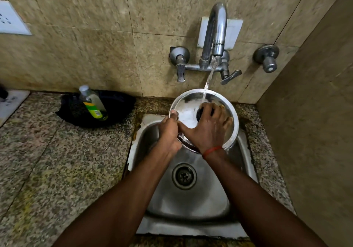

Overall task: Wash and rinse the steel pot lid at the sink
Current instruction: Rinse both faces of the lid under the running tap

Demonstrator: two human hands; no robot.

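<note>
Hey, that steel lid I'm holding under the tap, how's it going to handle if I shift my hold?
Probably slippery: the steel lid is wet, with the water stream hitting it. Likely stiff and light, since the left hand pinches only its rim while the right hand rubs inside. If dropped, it would probably clatter into the sink, not break.

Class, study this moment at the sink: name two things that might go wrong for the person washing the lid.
1. The left hand pinches only the wet rim of the lid; it may slip and drop into the sink.
2. The water strikes the tilted lid near its top edge, so it may splash onto the counter or the wall.
</note>
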